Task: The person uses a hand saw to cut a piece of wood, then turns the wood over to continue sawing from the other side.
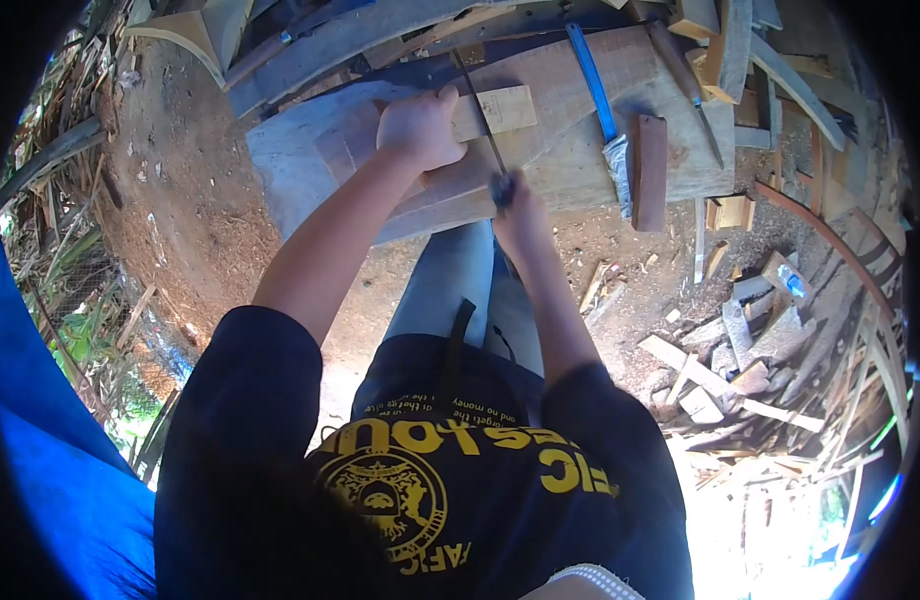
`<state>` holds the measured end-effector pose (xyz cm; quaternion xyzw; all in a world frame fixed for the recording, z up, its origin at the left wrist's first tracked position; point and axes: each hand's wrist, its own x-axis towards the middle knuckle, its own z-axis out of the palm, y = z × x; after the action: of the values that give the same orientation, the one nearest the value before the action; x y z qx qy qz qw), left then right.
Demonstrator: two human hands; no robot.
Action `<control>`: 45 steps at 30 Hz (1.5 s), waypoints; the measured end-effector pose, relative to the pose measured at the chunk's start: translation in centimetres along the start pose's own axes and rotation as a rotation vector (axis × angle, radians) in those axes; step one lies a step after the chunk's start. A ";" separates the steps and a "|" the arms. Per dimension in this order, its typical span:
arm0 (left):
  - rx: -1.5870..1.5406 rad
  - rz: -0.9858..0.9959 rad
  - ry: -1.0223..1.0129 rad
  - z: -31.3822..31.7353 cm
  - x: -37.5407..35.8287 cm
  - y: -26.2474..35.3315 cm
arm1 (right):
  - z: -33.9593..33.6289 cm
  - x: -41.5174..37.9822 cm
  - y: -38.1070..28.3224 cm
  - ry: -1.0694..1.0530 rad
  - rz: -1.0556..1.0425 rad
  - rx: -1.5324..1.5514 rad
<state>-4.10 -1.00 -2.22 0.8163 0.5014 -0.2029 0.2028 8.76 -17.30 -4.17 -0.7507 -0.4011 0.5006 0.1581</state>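
Observation:
My right hand (521, 212) is closed around the dark handle of a handsaw (483, 120). Its thin blade points away from me and crosses a pale wooden block (510, 106) that has faint marks on it. To the left of the blade, my left hand (420, 130) grips the block's other end against the workbench (570, 165). How deep the blade sits in the wood cannot be made out. Right of the saw lie a long blue bar-like tool (588, 75) with a wrapped end and a brown wood piece (649, 175).
A pointed tool with a wooden handle (677, 62) rests at the bench's right. Stacked timber (725, 50) stands behind it. Wood offcuts (745, 340) litter the ground at right. Bare earth (170, 190) lies to the left, and a blue sheet (50, 480) hangs at lower left.

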 end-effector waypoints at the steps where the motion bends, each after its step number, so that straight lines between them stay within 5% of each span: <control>1: -0.002 0.000 0.003 0.2 -0.3 0.0 | 0.2 1.4 -0.8 0.045 -0.062 -0.040; 7: 0.016 0.015 0.054 0.6 -0.2 -0.2 | -0.3 -5.2 1.9 0.070 -0.094 0.026; 10: 0.020 0.010 0.006 0.4 -0.3 0.0 | 0.5 1.2 0.2 0.018 -0.058 -0.062; 16: 0.027 0.006 -0.005 0.0 -0.3 0.1 | 0.4 -5.2 1.9 0.063 -0.006 -0.019; 20: 0.017 -0.001 -0.009 0.1 -0.1 -0.1 | 0.2 0.4 -0.5 -0.015 0.088 -0.058; 22: 0.012 -0.004 -0.026 0.3 -0.3 0.0 | 0.9 2.8 -1.6 0.066 -0.084 -0.117; 26: 0.008 0.015 -0.016 -0.2 -0.1 -0.2 | 0.7 -3.9 2.5 0.068 -0.042 -0.024; 30: 0.014 -0.001 -0.035 -0.3 -0.4 0.0 | 0.6 1.8 -0.8 0.069 -0.085 -0.063; 36: -0.014 0.024 0.029 0.5 -0.3 -0.5 | 0.3 -4.3 0.9 0.066 -0.029 0.022; 40: -0.037 0.040 0.056 1.2 -0.3 -0.7 | 1.0 0.3 -0.2 0.043 0.055 -0.035; 42: -0.030 0.041 0.060 1.3 -0.3 -0.6 | 0.9 2.8 -1.7 0.105 -0.144 -0.153; 45: -0.028 0.051 0.065 1.0 -0.6 -0.7 | 1.1 -3.6 1.4 0.082 -0.040 -0.055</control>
<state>-5.08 -1.72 -2.87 0.8320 0.4895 -0.1642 0.2028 7.80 -21.09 -3.30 -0.7666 -0.4227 0.4548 0.1634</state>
